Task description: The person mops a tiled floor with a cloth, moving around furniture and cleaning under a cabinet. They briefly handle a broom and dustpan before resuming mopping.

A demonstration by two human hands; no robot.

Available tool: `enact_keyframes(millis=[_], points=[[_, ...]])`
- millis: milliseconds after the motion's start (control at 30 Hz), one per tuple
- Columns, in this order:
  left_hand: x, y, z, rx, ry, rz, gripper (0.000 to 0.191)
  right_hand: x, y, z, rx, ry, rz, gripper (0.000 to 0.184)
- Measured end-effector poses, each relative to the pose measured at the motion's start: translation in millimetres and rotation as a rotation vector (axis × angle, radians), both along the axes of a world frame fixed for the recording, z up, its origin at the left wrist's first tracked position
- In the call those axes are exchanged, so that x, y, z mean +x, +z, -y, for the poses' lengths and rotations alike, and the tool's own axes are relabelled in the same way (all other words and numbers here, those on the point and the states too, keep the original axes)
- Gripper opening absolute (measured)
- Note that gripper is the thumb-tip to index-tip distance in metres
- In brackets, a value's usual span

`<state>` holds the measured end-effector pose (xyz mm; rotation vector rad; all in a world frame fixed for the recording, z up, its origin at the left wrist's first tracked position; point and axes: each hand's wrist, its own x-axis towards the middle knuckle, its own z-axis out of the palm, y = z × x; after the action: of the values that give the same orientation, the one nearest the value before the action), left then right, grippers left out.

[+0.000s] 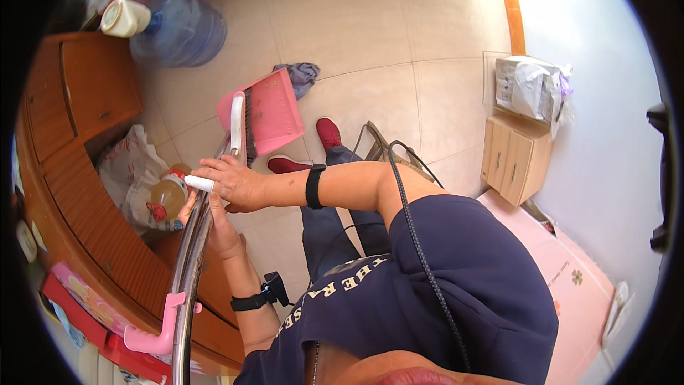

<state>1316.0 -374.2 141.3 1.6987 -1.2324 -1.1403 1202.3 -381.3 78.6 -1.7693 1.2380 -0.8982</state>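
Observation:
Two metal tube handles (193, 256) run side by side from the lower left up toward a pink dustpan (278, 112) on the tiled floor. Against the dustpan's back lies a broom head (237, 117) with a white top and dark bristles. My left hand (222, 227) wraps around the tubes from below, its thumb along the near side. Just above it, my right hand (240, 184) lies over the tubes, a white covering on one finger. Some of its fingertips are hidden. A pink plastic hook-shaped grip (165, 326) sits lower on the tubes.
A wooden cabinet (101, 203) lines the left, with a bottle of yellowish liquid (170, 195) and plastic bag (128, 171) in its opening. Beyond stand a blue water jug (184, 29) and grey cloth (303, 77). A wooden stool (377, 141) and small drawer box (515, 158) are right.

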Motion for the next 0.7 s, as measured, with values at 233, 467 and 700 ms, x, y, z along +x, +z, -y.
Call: enact_keyframes(millis=[233, 467, 700], points=[[-92.7, 13.4, 23.1, -0.151, -0.299, -0.063, 0.031, -76.8, 19.7, 5.8, 0.055, -0.332, -0.069, 0.073], [-178.6, 15.8, 18.2, -0.209, -0.506, -0.065, 0.034, -160.0, 38.3, -14.5, 0.13, -0.548, -0.039, 0.049], [-238.5, 34.5, -7.3, 0.259, -0.734, -0.162, 0.054, -259.8, 39.8, -63.1, 0.13, -0.749, 0.022, 0.043]])
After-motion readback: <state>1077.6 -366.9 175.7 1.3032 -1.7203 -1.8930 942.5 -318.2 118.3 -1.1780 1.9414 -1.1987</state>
